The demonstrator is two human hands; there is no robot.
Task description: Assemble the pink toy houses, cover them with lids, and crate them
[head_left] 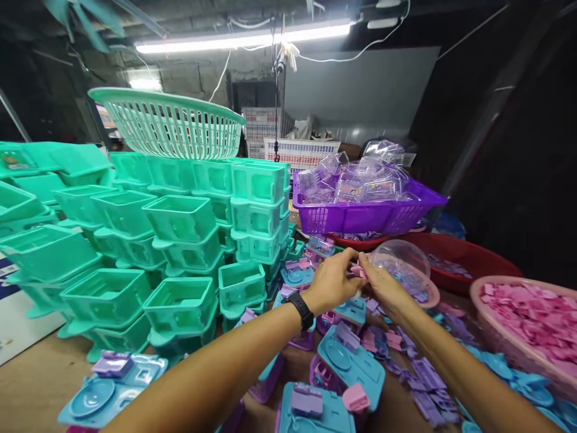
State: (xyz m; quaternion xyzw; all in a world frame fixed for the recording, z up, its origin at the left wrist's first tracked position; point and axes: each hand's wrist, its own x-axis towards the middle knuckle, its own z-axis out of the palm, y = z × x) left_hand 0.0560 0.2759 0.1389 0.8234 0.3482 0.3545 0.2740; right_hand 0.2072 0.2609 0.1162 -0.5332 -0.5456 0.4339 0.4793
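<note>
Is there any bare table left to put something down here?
Only the wooden table at the near left, between the green boxes, a white sheet and a blue plate. Around both hands it is crowded with purple pieces.

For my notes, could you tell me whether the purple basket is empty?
No, the purple basket is piled with clear plastic packs.

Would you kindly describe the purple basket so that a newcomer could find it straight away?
Start at the wall of stacked green tubs on the left and look to their right, behind the two hands. There the purple basket sits raised above a red bowl. It is the only purple slotted basket, heaped with clear plastic packs; the green basket atop the tubs is oval.
</note>
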